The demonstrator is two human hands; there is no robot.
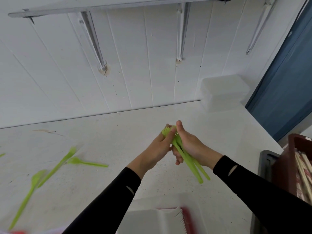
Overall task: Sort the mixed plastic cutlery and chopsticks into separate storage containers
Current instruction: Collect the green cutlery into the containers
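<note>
A bundle of slim, glossy lime-green plastic forks (191, 165) is gripped by both hands above the speckled white worktop (118, 132). The left hand (157, 149) curls its fingers (168, 139) round the serrated tines, while the right hand (190, 144) wraps the necks, and the flat handles jut toward the wrists. Left of the fingers lie a loose green fork (84, 162) and a blurred spoon (30, 188). Beyond them to the right stand frosted rectangular containers (224, 92). Nearer on the right, a dark red crate (293, 142) holds pale chopsticks (302, 166).

Your left grip (157, 148) and right grip (191, 146) cover the fork bundle (193, 168) middle, count unclear. Loose cutlery (55, 167) left blurred. Chopstick crate (285, 168) cut off right.
</note>
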